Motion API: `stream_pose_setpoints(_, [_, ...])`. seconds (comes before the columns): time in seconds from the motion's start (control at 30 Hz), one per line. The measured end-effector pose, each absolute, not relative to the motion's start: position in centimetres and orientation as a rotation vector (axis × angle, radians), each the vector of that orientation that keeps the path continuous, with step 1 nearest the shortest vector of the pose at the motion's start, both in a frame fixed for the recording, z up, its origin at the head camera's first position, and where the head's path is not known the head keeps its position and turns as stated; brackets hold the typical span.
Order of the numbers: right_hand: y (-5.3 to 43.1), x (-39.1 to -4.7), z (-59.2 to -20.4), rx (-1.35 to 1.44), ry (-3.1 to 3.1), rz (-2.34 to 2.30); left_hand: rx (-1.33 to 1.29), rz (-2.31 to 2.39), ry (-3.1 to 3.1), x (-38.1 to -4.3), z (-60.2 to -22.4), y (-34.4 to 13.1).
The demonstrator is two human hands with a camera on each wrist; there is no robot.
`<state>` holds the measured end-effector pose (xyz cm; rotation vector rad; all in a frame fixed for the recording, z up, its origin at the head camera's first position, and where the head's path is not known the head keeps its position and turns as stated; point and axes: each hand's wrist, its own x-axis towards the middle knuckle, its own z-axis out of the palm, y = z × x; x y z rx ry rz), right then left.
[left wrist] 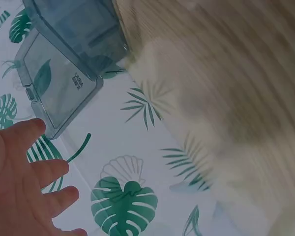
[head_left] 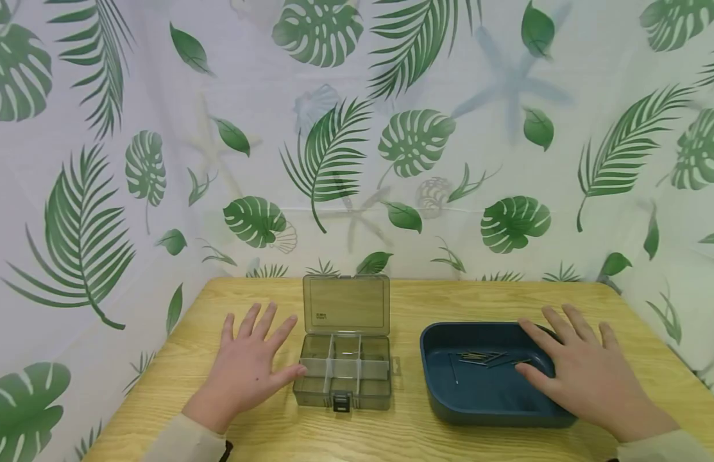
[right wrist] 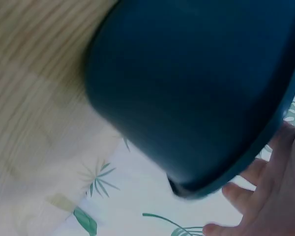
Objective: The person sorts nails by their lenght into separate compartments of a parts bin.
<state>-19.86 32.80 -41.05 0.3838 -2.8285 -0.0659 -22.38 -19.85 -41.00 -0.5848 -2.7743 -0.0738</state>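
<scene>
A small see-through grey compartment box (head_left: pixel 315 399) stands on the table with its lid (head_left: pixel 346 305) raised at the back. My left hand (head_left: pixel 244 369) hovers at the box's left side, fingers spread and straight, the thumb close to its edge; whether they touch I cannot tell. In the left wrist view the same hand (left wrist: pixel 14 191) holds nothing, near the raised lid (left wrist: pixel 59 86). To the right is a dark blue tray (head_left: pixel 495 417) with several thin, nail-like metal pieces (head_left: pixel 480 357) lying in it. Over its right side my right hand (head_left: pixel 593 378) is spread, holding nothing.
The wooden table (head_left: pixel 403 443) carries the box and the tray side by side, a narrow gap between them. A white cloth with green leaves (head_left: pixel 357 212) hangs behind the table and along both sides. In the right wrist view the tray's outer wall (right wrist: pixel 187 88) fills much of the picture.
</scene>
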Motion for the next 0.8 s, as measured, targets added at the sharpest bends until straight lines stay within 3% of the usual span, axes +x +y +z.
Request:
stream_pose_setpoints(0.37, [30.5,-21.3,-41.6,0.552,-2.835,0.147,-0.451,-0.81,-2.94,-23.6,-42.3,-18.5])
stream_pose_setpoints(0.57, [28.9,-22.0,-41.6,0.572,-2.962,0.29,-0.226,-1.416,-2.912,-25.0,-43.0,-18.3])
stream_pose_setpoints(0.8, [30.1,-23.1,-42.0,0.486,-3.149,0.373,-0.198,-1.902,-2.816,-25.6,-44.0,-18.9])
